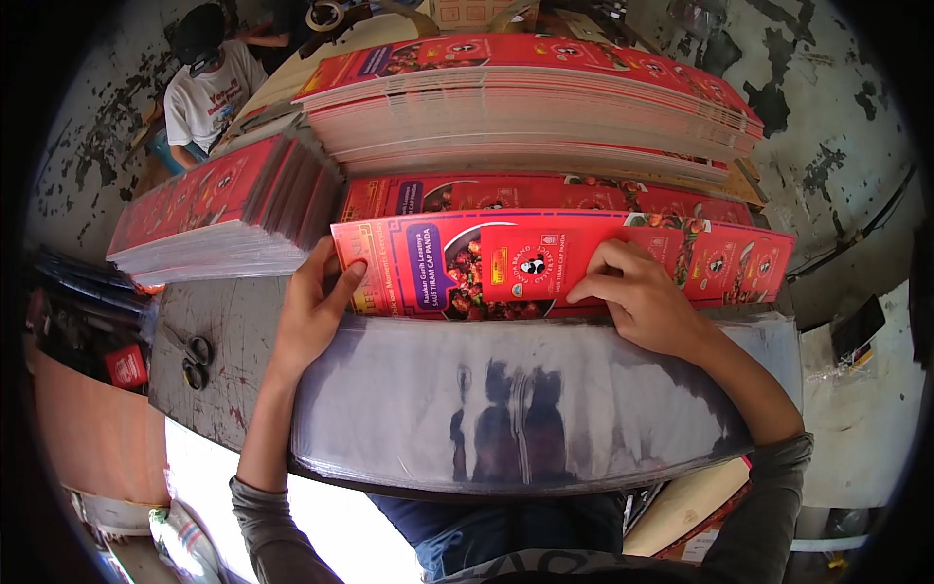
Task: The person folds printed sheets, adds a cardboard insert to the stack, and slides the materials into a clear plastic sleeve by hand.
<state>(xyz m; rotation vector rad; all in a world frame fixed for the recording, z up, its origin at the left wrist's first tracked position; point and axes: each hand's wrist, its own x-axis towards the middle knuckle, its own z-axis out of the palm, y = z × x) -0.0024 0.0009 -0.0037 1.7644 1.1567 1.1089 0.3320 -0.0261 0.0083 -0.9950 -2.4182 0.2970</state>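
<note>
A long red printed sheet with a panda logo stands tilted at the middle of the table. My left hand grips its left end, thumb on the front face. My right hand rests against the right part of the sheet with curled fingers; whether it pinches the sheet is hard to tell. Below the sheet, nearest my body, lies a stack of clear plastic sleeves with dark reflections. Directly behind the sheet are more red printed sheets.
A tall stack of red sheets fills the back. Another stack, in plastic, sits at the left. Black-handled scissors lie on the grey table. A person in a white shirt is at the back left.
</note>
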